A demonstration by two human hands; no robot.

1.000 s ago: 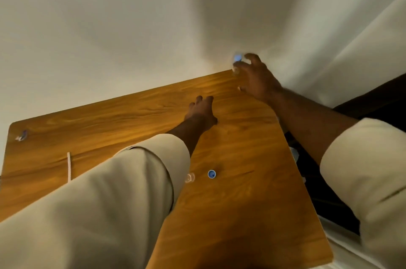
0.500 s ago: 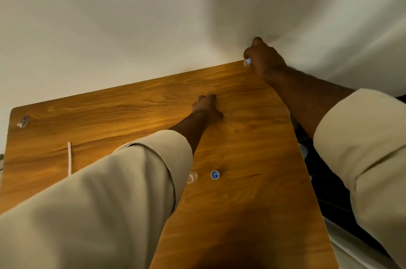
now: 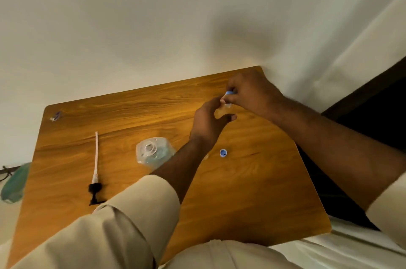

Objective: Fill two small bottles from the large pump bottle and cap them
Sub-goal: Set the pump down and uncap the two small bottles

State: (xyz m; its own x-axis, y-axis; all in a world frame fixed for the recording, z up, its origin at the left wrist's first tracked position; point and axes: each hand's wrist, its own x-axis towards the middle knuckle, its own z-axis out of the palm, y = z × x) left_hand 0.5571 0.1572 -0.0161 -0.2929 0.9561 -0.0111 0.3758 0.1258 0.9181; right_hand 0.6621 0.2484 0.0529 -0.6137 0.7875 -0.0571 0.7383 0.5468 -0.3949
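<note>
A wooden table point(image 3: 252, 191) is set against a plain pale wall; the light is warm and dim. Near the far right corner a small bottle point(image 3: 220, 112) is held in the left hand point(image 3: 208, 121), fingers curled round its clear body. Its blue cap point(image 3: 229, 93) is pinched by the right hand point(image 3: 252, 93) between thumb and fingertips, directly over the neck. Judged: the cap is being turned on or off; which cannot be told.

The big bottle point(image 3: 153, 153) stands mid-table with its neck open, partly hidden by the left forearm. Its pump point(image 3: 95, 172) is laid flat to the left, tube pointing away, presumably kept clear for pouring. A second cap point(image 3: 223, 152) lies loose beside the left wrist; something clear, possibly the second small bottle, is glimpsed just left of it.

No labels or writing can be read.
</note>
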